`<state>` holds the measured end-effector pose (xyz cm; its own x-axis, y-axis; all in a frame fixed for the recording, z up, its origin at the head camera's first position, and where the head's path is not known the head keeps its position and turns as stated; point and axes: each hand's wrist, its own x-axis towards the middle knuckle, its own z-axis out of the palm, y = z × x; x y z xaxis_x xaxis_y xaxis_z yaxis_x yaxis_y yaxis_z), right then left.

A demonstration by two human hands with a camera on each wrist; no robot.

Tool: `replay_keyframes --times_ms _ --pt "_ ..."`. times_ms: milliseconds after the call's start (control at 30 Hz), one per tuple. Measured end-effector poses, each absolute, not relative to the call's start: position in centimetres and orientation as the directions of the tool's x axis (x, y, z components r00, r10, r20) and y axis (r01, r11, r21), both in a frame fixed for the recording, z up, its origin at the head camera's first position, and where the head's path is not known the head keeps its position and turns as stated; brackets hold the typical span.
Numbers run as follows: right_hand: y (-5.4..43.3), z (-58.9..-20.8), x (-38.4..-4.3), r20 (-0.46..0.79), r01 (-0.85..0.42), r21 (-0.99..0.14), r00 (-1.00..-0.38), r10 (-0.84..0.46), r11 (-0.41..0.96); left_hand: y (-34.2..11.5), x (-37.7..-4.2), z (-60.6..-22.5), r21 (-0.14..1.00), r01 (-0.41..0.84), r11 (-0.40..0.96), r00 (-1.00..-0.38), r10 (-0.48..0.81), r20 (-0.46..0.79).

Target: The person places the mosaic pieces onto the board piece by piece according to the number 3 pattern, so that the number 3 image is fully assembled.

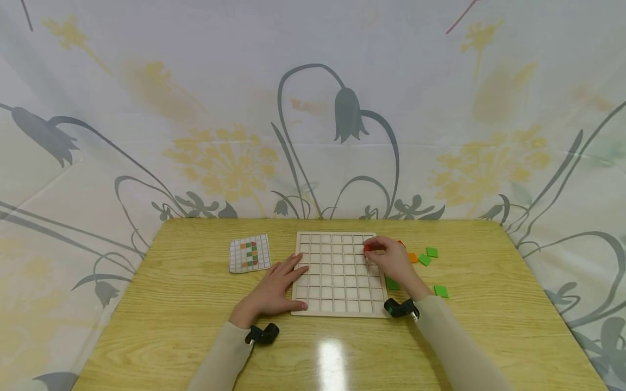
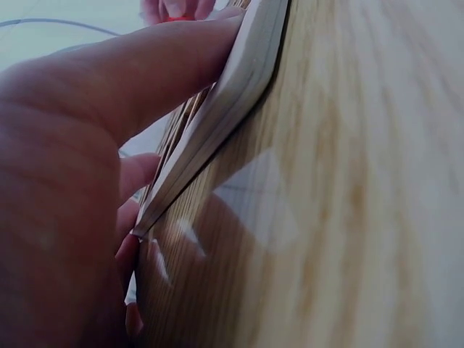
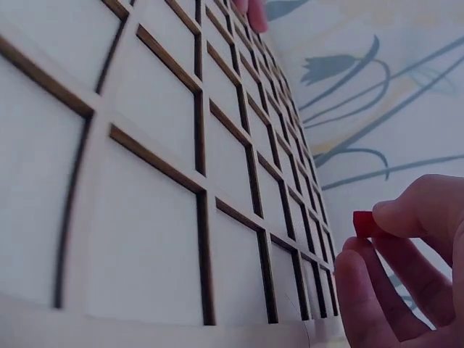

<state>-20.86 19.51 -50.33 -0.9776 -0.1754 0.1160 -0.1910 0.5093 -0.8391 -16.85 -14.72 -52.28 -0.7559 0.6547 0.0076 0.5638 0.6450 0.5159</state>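
Observation:
A pale wooden grid board [image 1: 338, 314] with bare square cells lies on the table. My left hand [image 1: 269, 289] rests at its left side, fingers spread over the frame and thumb near the lower left corner. Between thumb and fingertips, my right hand [image 1: 395, 265] pinches a small red tile [image 3: 362, 223]. That hand is over the board's upper right part; in the right wrist view the tile shows above the grid's far edge. In the left wrist view, the left thumb lies on the board's edge [image 2: 239, 80].
Left of the board lies a printed grid card [image 1: 235, 255] with a coloured pattern. Several loose tiles lie to the right, among them a green tile [image 1: 441, 291], an orange tile [image 1: 413, 258] and another green tile [image 1: 393, 284] partly behind the right arm. A patterned curtain [image 1: 313, 163] hangs behind the table.

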Motion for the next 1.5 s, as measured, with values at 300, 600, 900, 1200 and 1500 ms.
replay_keyframes --times_ms 300,600,900,1200,1500 --pt "18.7 -50.6 -23.0 0.071 -0.188 -0.868 -0.963 -0.26 0.46 -14.7 -16.8 -52.2 0.522 0.562 0.642 -0.756 0.655 0.009" --pt "18.1 -50.9 -24.2 0.068 -0.215 -0.846 -0.951 -0.302 0.487 -14.7 -16.8 -52.3 0.515 0.568 0.642 -0.756 0.654 0.019" --pt "17.7 -51.1 -24.7 0.069 -0.242 -0.828 -0.939 -0.337 0.505 -14.8 -16.7 -52.3 0.531 0.564 0.633 -0.755 0.655 0.022" --pt "17.6 -51.3 -24.9 0.074 -0.227 -0.828 -0.951 -0.301 0.513 -14.6 -16.8 -52.2 0.53 0.569 0.628 -0.755 0.655 0.035" --pt "17.5 -50.8 -24.8 0.039 -0.183 -0.83 -0.962 -0.272 0.527 -14.6 -16.5 -51.8 0.536 0.563 0.629 -0.757 0.653 0.028"
